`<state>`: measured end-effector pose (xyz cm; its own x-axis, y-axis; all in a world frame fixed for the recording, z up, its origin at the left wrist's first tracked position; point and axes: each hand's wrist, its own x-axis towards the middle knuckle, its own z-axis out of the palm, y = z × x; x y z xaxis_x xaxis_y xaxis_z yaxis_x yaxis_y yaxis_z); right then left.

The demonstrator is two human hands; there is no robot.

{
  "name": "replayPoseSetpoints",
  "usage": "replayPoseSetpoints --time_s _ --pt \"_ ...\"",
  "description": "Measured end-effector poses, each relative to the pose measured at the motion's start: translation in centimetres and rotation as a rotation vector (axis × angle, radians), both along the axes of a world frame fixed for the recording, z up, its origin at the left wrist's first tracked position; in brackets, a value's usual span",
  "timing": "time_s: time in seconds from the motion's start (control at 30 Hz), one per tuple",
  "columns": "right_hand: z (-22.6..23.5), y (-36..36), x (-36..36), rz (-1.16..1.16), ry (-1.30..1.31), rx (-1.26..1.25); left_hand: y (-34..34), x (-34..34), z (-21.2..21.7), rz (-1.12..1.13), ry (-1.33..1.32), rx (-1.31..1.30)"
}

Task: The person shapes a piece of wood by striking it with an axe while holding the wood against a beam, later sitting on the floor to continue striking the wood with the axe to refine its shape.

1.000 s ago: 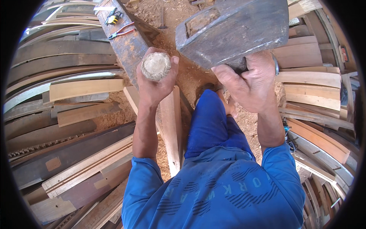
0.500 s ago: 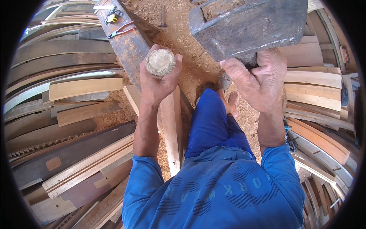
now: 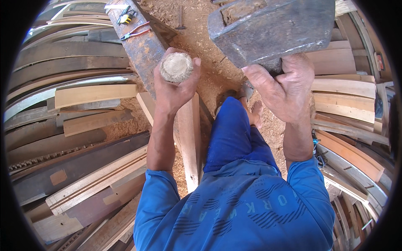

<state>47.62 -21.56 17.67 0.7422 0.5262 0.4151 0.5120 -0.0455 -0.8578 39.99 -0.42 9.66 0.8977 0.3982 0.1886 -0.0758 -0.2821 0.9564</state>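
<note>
Sawdust floor (image 3: 209, 50); left grip (image 3: 173, 85) around frayed wooden handle (image 3: 176, 67), right grip (image 3: 284, 90) clenching iron mallet (image 3: 272, 29).

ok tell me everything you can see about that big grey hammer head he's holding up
The hammer head is a large, blocky, dark grey piece, metal by its look, worn and scuffed, with a brownish, wood-like patch set into its upper face. It is raised close to the camera, tilted, above the sawdust-covered ground. The right hand grips it from below, just under the head; the handle is hidden by the fingers.
</note>
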Motion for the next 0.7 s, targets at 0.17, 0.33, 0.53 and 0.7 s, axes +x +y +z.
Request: replayPoseSetpoints --time_s 0.17,0.33,0.53,0.7 --pt "0.2 0.0 0.0 0.002 0.043 0.023 0.3 0.0 -0.1 -0.028 0.010 -0.027" --pt "0.4 0.1 -0.2 -0.001 0.088 0.019 0.2 0.1 -0.3 -0.033 0.002 -0.041" --pt "-0.9 0.3 1.1 0.047 -0.198 -0.208 -0.5 0.3 0.2 -0.068 0.046 -0.021" --pt "-1.1 1.1 1.4 0.060 -0.261 -0.537 -0.2 -0.8 -1.2 -0.127 -0.053 0.068"
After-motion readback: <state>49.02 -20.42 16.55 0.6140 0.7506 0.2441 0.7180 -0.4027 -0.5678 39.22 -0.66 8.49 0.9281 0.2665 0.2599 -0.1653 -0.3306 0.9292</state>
